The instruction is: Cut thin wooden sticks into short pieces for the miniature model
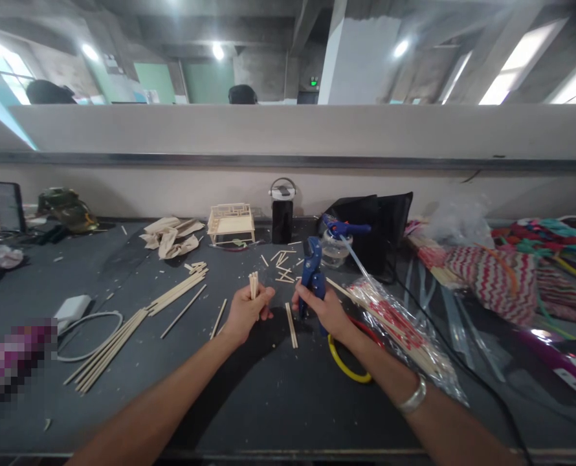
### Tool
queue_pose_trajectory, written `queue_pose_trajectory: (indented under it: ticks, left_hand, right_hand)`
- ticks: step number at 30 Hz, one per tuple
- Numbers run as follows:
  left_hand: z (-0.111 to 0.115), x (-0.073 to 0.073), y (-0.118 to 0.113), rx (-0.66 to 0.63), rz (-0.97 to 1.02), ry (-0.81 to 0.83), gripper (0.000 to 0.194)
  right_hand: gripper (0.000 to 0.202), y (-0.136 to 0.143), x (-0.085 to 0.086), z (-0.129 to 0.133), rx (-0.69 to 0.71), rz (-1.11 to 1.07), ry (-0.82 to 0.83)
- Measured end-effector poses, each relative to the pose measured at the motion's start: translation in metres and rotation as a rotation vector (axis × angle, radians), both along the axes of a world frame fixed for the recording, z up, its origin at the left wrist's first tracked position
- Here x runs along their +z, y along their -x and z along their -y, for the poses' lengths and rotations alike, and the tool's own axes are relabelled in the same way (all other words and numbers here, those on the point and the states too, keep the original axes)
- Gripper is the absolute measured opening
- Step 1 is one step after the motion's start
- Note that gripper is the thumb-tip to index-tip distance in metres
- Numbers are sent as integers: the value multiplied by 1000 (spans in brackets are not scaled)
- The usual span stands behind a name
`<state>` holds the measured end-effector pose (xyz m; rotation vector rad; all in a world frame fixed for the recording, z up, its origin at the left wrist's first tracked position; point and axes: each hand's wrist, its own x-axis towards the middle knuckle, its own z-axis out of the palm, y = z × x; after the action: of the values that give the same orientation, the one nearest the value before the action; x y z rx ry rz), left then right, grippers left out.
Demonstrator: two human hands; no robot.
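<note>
My left hand (249, 310) is closed around a small bundle of thin wooden sticks (254, 285), their ends pointing up. In my right hand (324, 307) is a blue pipe cutter (312, 265), its head up; whether its jaws are apart I cannot tell. Between the hands a few loose wooden sticks (292, 325) lie on the dark table (278, 401). Short cut pieces of stick (282, 260) are scattered just beyond. Longer wooden sticks (116, 346) lie fanned out to the left of my left hand, and a single stick (219, 318) rests close beside it.
At the back stand a small wooden stick model (231, 223), a black phone (282, 222) and a jar with a blue-handled glue gun (343, 233). A plastic bag of red-tipped sticks (399, 323), a yellow ring (346, 369) and a black cable (443, 343) lie right. A white charger (73, 312) lies left.
</note>
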<state>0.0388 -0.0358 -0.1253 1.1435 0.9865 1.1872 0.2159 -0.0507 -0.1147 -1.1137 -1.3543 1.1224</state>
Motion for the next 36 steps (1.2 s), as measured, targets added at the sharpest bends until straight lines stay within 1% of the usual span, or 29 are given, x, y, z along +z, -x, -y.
queue_pose_trajectory:
  ticks: [5,8,12,17,26,33,36]
  left_hand:
    - [1,-2,0,-6,69,-13,49]
    - [0,-4,1,-15,79,16,53]
    - [0,-7,1,-9,48,34,56]
    - [0,-12,1,-17,7,25,56]
    - [1,-11,1,-43,-88,-36,58]
    - [0,-13,2,-55,-138,-107,60]
    - [0,-14,3,-62,-120,-97,62]
  right_hand:
    - [40,1,0,0,-9,4,-4]
    - [39,1,0,0,-17,-6,8]
    - [39,1,1,1,-13,-5,8]
    - [40,1,1,1,-2,24,7]
    - [39,0,-3,-1,-9,-13,12]
    - [38,1,3,2,-6,-16,-9]
    - [37,1,4,3,-10,-12,-45]
